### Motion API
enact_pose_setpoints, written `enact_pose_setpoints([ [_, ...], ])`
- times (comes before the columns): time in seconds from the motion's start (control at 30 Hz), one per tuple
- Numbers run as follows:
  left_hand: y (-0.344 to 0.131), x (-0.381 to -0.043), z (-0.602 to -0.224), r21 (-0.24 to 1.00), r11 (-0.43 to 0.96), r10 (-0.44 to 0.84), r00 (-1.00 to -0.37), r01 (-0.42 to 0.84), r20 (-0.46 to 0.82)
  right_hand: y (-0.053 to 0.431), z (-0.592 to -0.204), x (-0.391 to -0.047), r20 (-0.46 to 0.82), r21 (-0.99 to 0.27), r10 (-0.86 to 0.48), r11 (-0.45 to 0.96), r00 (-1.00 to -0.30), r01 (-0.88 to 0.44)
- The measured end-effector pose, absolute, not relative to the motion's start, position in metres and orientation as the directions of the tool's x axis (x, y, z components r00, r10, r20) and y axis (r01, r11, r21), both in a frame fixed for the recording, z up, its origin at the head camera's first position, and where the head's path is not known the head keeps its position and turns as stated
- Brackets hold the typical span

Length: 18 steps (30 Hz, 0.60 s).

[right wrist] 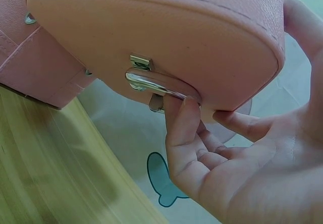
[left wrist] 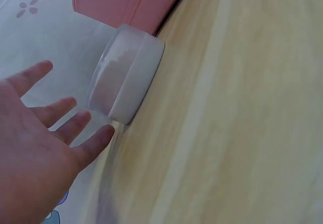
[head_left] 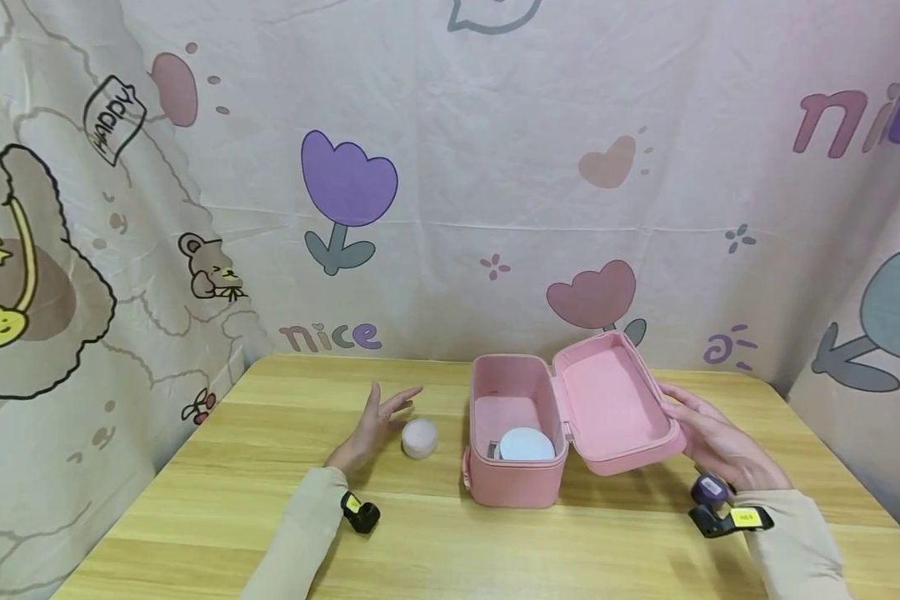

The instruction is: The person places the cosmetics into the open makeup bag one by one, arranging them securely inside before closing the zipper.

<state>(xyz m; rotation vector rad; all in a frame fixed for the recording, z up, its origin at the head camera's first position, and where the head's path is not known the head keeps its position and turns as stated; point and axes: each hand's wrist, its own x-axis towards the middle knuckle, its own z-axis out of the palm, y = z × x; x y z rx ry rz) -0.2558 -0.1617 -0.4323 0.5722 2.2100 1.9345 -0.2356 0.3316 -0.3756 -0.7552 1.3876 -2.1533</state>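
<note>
A pink cosmetic case [head_left: 513, 485] stands on the table with its lid [head_left: 617, 400] swung out to the right. My right hand [head_left: 723, 437] holds the lid by its outer edge; in the right wrist view its curled fingers touch the lid's outside beside a metal-trimmed handle [right wrist: 161, 85]. Inside the case lies a round white item [head_left: 527, 444], with a small part of something grey beside it. Left of the case sits a small round jar [head_left: 420, 438] with a clear top and pale body. My left hand [head_left: 371, 433], fingers spread, is beside the jar, apart from it.
The wooden table [head_left: 420, 550] runs back to a printed cloth [head_left: 450, 167] hanging behind it and at both sides. Each wrist wears a black strap camera, and a small dark round piece [head_left: 709, 488] shows by the right wrist.
</note>
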Motion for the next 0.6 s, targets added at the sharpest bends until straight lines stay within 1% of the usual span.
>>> enact_pose_setpoints([
  [0.13, -0.1628, -0.2573, -0.4336, 0.978, 0.095, 0.374, -0.917, 0.184, 0.137, 0.3309, -0.3757, -0.2360, 0.207, -0.914, -0.646, -0.396, -0.735, 0.091],
  [0.43, -0.1667, -0.2581, -0.4375, 0.952, 0.251, 0.388, -0.919, 0.172, 0.064, 0.3303, -0.3759, -0.2362, 0.191, -0.923, -0.637, -0.375, -0.747, 0.083],
  [0.6, -0.1663, -0.2593, -0.4406, 0.924, 0.290, 0.440, -0.892, 0.248, 0.102, 0.3315, -0.3777, -0.2359, 0.181, -0.928, -0.615, -0.365, -0.768, 0.072],
])
